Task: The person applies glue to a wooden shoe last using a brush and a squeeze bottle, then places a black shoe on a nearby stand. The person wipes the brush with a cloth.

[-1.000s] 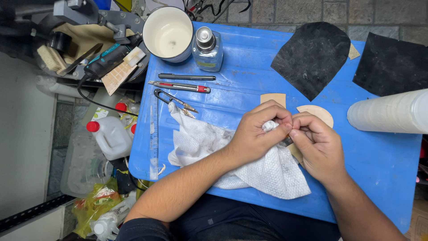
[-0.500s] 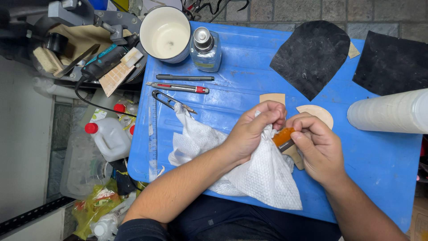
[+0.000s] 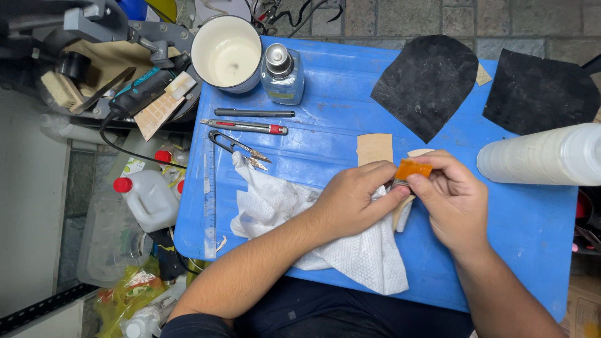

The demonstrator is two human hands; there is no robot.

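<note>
At centre frame, on the blue plastic table (image 3: 325,134), the left hand (image 3: 350,203) presses a white crumpled paper towel (image 3: 325,241) against a small orange-tipped brush (image 3: 412,170), which the right hand (image 3: 454,200) pinches between thumb and fingers; both hands meet there.

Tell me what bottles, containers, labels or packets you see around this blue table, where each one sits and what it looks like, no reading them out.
Glass bottle: table's far edge, beside the white cup; clear, metal cap, pale label.
White jug: on the floor left of the table; red cap.
White roll: lying at the table's right edge; plain cylinder.
Yellow packet: floor, lower left; crumpled, yellow-green.
No screens or signs show.
</note>
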